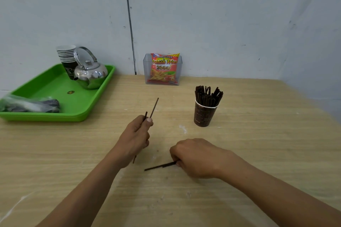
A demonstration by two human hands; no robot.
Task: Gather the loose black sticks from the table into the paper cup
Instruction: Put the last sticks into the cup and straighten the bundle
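left hand (136,134) pinches two black sticks (154,108) above the table (258,153); right hand (195,156) grips more sticks (159,166) low. paper cup (204,114) stands beyond the right hand, packed full: risk of snagging or tipping on insertion.

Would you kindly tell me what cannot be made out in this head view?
- Far ends of the sticks on the table: hidden under the right hand.
- Stick count in the left hand: fingers cover the grip.
- Contents of the plastic bag in the green tray: blurred.
- Paper cup print: too small.
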